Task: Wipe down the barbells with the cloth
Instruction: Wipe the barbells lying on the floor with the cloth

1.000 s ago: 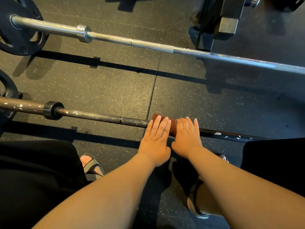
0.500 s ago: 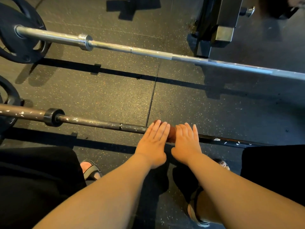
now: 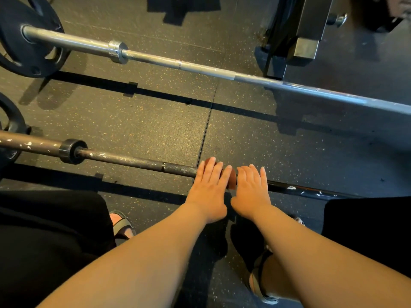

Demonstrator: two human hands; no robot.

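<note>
My left grip [image 3: 208, 192] and right grip [image 3: 251, 192] lie side by side, fingers straight and flat, pressing down on the reddish cloth [image 3: 231, 180] that sits on the near dark barbell [image 3: 133, 161]. Neither curls round anything. The cloth is under both palms and shows only between the 2 and past my left fingertips. The silver barbell [image 3: 200, 67] lies farther off on the floor [image 3: 133, 121], well apart.
</note>
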